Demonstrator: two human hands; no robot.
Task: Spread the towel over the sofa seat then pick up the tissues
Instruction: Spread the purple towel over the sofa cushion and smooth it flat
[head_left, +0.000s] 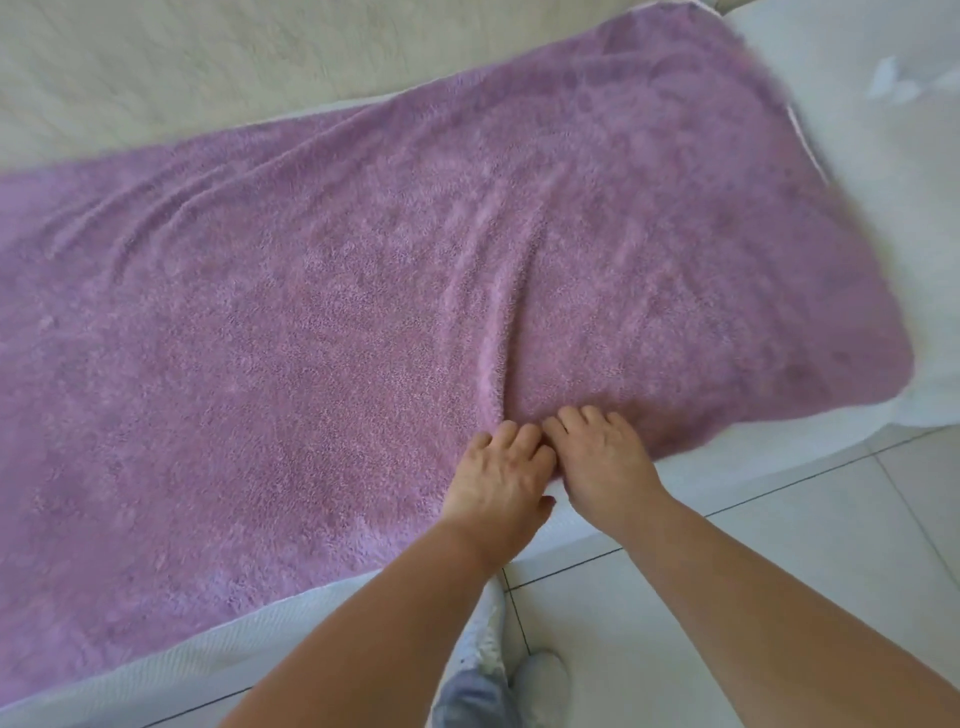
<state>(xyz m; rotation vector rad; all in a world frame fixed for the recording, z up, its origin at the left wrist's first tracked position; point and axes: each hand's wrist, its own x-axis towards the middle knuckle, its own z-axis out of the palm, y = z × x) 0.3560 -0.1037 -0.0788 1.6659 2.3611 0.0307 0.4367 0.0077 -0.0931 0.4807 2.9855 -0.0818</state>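
The purple towel (363, 291) covers nearly the whole sofa seat (878, 249), lying flat apart from a few low ridges, so nothing stands up from it to block a reach across. Both hands sit side by side at its near edge, the left hand (498, 467) touching the right hand (605, 457). The bare white strip at the right end is open, with crumpled tissues (896, 80) at its far corner. The tiled floor (779, 561) in front is open apart from the person's feet (540, 675).
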